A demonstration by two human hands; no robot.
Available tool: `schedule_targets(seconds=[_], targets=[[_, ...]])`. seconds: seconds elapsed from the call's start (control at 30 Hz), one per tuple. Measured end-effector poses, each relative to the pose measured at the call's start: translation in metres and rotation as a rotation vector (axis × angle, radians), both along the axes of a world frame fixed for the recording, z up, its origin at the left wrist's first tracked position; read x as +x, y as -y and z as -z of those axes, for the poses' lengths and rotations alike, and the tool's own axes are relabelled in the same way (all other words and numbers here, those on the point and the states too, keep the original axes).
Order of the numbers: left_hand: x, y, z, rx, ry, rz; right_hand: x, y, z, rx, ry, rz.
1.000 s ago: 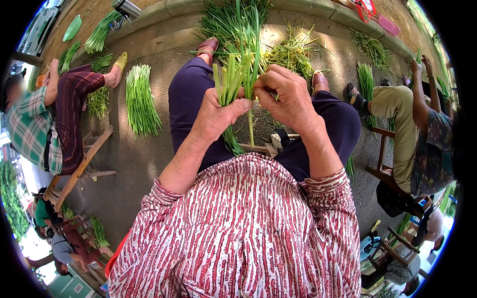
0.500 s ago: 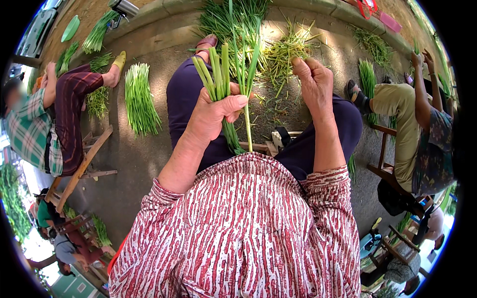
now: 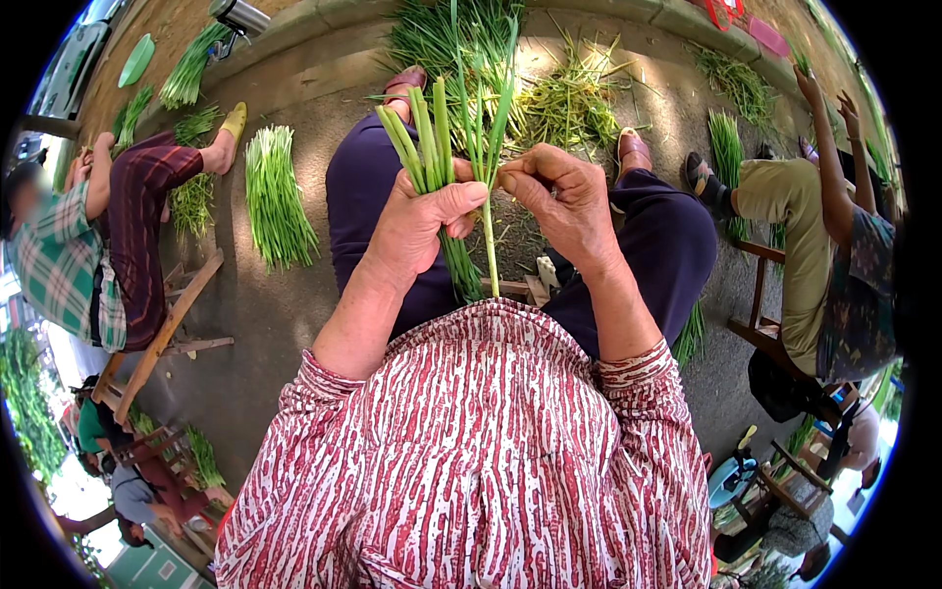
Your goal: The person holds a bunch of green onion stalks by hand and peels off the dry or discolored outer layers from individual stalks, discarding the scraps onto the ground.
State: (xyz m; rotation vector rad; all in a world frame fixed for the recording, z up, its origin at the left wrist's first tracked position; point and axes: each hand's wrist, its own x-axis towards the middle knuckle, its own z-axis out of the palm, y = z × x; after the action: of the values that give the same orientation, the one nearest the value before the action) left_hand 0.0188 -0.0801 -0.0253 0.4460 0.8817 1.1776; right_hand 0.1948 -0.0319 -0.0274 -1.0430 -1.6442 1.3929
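centrally, between the knees (image 3: 358, 167), the left hand (image 3: 429, 216) grips a bunch of green stalks (image 3: 425, 147) with one longer stalk (image 3: 491, 250) beside it; the right hand (image 3: 569, 201) pinches that stalk, apparently cleaning it, so the next move likely calls for a gentle pull
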Motion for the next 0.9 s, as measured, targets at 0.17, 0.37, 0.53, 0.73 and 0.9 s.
schedule_targets(seconds=[0.17, 0.37, 0.53, 0.73, 0.9], targets=[[-0.007, 0.000, 0.003, -0.025, 0.020, -0.055, 0.002, 0.001, -0.007, 0.012, 0.043, 0.038], [-0.013, -0.001, 0.006, -0.019, 0.049, -0.096, 0.009, 0.004, -0.002, -0.331, -0.202, -0.035], [-0.010, -0.002, 0.008, -0.001, 0.004, -0.115, -0.011, 0.015, -0.017, -0.473, -0.321, -0.086], [-0.005, -0.004, 0.004, 0.059, -0.104, -0.130, -0.018, 0.018, -0.011, -0.582, -0.497, 0.046], [-0.014, -0.009, -0.004, 0.020, 0.011, -0.090, -0.014, 0.017, -0.012, -0.558, -0.419, 0.052]])
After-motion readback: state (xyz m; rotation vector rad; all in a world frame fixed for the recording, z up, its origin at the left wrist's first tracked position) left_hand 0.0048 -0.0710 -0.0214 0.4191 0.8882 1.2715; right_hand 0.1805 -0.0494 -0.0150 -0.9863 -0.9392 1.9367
